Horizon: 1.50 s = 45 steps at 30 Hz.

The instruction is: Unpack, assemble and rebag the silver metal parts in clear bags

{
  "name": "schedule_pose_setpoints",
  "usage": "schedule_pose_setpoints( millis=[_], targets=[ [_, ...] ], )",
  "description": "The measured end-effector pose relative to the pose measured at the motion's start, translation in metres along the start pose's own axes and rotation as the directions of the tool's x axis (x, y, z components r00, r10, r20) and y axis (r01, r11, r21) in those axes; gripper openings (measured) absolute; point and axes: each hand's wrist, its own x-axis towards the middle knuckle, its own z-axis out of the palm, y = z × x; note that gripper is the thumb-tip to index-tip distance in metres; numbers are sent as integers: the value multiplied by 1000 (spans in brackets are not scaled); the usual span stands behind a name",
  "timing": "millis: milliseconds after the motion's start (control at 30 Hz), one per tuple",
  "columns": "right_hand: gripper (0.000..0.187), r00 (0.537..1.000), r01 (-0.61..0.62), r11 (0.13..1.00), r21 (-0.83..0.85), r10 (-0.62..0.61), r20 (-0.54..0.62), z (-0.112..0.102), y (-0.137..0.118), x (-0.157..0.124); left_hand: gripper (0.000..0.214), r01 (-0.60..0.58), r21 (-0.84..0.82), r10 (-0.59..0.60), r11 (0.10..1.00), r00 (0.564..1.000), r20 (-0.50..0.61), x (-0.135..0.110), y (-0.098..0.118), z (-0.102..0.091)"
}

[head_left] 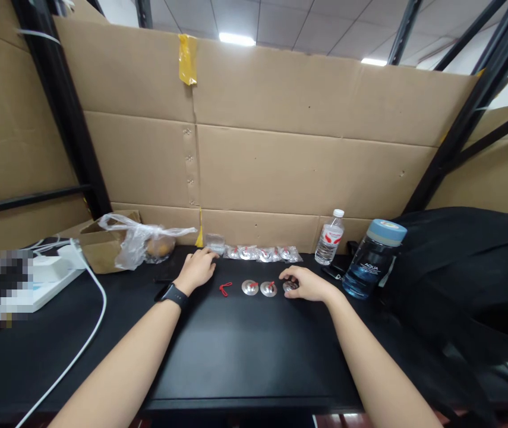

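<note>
My right hand (309,285) is curled over a small silver finger cymbal (290,286), its thumb and fingers at the disc's edges. Left of it, two more finger cymbals with red cords lie flat on the black table, one in the middle (268,289) and one farther left (249,288). A loose loop of red cord (226,289) is beside them. My left hand (198,270), with a dark watch on the wrist, rests palm down with fingers stretched forward and holds nothing visible. Its fingertips are near a small clear plastic packet (215,242).
Several bagged cymbals (265,254) line the back by the cardboard wall (258,172). To the right stand a water bottle (330,239), a blue-lidded bottle (372,261) and a black bag (463,273). At left are a plastic bag (135,241), a cardboard box (100,246) and a white cable (97,324).
</note>
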Motion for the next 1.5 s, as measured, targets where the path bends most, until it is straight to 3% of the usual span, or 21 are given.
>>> schedule_pose_setpoints(
  millis=[267,367,467,633,900,1000,1133,1333,1500],
  targets=[
    [41,971,190,979,74,-176,-164,18,-23,8,36,52,19,-53,998,998,38,3,-5,23],
    [38,964,217,973,75,-201,-172,22,-26,9,33,46,13,-46,999,999,10,3,-5,16],
    [36,962,223,972,74,-207,-181,23,-26,10,31,24,35,-21,999,995,-94,1,-1,1],
    [34,968,211,975,76,-197,-159,25,-27,11,30,-83,54,93,995,971,-222,-6,22,-22],
    [16,970,215,975,59,-205,-134,28,-31,14,22,-273,38,275,961,943,-189,-17,70,-23],
    [13,974,200,979,44,-194,-119,28,-32,14,12,-293,33,294,956,942,-164,-16,78,-15],
    [14,980,164,987,-4,-163,-110,29,-30,14,15,-293,20,294,956,947,-128,-16,80,-10],
    [15,986,146,989,-12,-146,-85,31,-26,15,28,-469,-64,459,881,880,-127,-28,90,-19],
    [12,988,116,992,-47,-120,-95,31,-28,16,19,-518,-53,515,854,855,-65,-30,104,-14]
  ],
)
